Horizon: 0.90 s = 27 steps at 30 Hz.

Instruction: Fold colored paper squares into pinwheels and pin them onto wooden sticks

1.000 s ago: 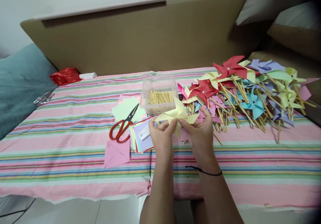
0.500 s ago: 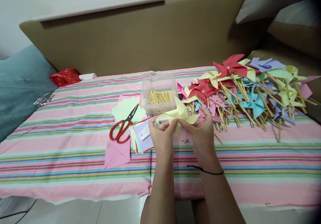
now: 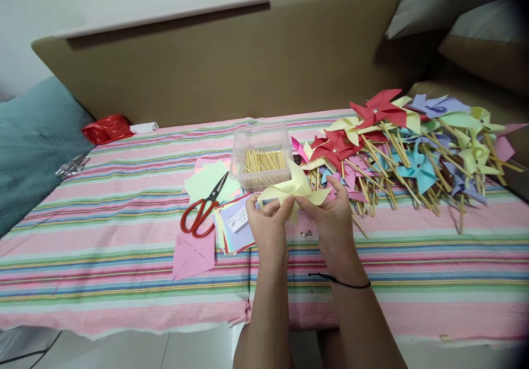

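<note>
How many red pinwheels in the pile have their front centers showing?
2. The upper red pinwheel is at the pile's far edge; the lower red pinwheel is at its left, nearer the plastic box. More red paper shows between them, so others may be hidden.

A home, brown backrest [image 3: 206, 71], cushions [image 3: 427, 5], striped cloth [image 3: 124, 215], tiled floor [image 3: 198, 351]

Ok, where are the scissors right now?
In the head view, the scissors lie left of the clear box, partly on the pale green paper and just reaching the pink square.
</note>
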{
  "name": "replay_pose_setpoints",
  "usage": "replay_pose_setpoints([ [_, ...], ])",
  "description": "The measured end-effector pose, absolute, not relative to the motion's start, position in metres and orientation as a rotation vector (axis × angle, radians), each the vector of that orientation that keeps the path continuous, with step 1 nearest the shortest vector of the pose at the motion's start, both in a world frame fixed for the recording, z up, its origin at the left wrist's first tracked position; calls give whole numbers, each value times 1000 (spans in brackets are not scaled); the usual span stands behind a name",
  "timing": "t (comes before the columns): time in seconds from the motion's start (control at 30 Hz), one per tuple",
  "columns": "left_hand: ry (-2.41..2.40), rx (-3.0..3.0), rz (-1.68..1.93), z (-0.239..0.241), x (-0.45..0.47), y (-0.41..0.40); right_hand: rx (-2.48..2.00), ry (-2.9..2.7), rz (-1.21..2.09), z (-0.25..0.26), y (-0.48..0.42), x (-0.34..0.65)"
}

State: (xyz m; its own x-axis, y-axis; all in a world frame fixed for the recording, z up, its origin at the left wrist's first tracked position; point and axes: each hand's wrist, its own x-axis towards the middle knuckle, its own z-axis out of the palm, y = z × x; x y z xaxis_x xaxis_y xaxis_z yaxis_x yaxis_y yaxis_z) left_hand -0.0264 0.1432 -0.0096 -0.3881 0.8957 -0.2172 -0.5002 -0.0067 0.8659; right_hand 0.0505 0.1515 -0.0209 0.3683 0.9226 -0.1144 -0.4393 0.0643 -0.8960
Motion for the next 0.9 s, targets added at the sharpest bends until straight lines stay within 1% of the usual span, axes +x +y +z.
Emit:
replay_pose_setpoints([
  [0.1,1149,534,1574,-8,-30,143,-1054,-574,1133,-19,152,52],
  [0.23,1098,698,1378,-7,-48,143,-1115,-569,1220,-20,152,65],
  [0.4,1133,799,1155,-5,-68,143,-1249,-801,1452,-26,149,86],
  [0.53,1212,882,1013,-7,-67,144,-1327,-902,1447,-28,148,92],
  [0.73,1281,1042,960,-17,-67,146,-1325,-951,1444,-29,148,92],
  [0.9,1266,1033,979,-18,-68,146,-1335,-948,1441,-28,147,90],
])
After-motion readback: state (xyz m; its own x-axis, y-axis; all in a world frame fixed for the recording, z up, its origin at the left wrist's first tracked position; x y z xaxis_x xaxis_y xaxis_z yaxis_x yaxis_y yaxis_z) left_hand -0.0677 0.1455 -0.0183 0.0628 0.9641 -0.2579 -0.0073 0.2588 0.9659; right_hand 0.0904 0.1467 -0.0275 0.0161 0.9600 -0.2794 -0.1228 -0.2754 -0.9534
